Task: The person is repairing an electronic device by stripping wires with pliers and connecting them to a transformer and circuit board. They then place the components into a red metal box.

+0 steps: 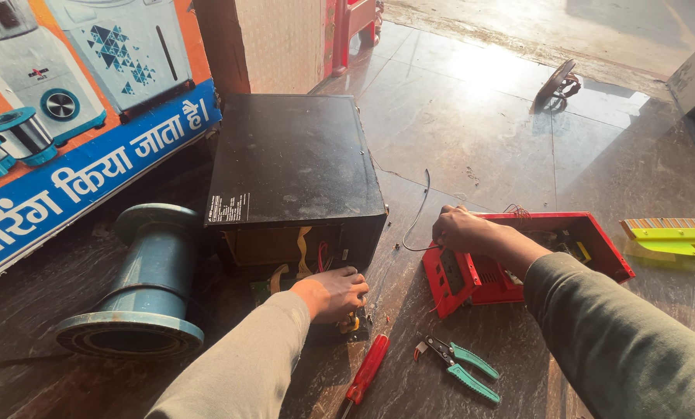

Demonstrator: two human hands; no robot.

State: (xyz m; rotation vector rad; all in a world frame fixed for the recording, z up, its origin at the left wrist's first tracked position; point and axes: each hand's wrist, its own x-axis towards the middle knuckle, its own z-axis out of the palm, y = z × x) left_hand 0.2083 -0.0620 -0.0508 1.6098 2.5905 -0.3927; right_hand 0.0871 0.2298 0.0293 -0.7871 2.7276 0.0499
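Nearest the camera, a red-handled screwdriver [367, 371] and green-handled pliers [464, 368] are laid loose on the dark floor [471, 147], just beside both forearms; either could be knocked or rolled by an elbow, judged likely w/ arms crossing over them. The left hand [333, 293] is closed in a fist over a small yellow-tipped part [350, 323] at the open front of the black metal box [293, 167]; fingers are curled tight, but what exactly is pinched can't be told. Exposed wires & a yellow ribbon are seen inside the opening, so a snagged or torn lead is a risk if the hand is pulled back fast; sharp sheet edges could cut knuckles too. The right hand [462, 229] is pressed together on the corner of the red casing [518, 260], a thin black wire [419, 209] held at the fingertips; wire could be yanked off or kinked. Casing is tilted on its front panel, may tip. Left of the box, a blue flanged pipe [147, 279] is lying, could roll into it. Further off, yellow-green panel [673, 237], poster board [76, 116].
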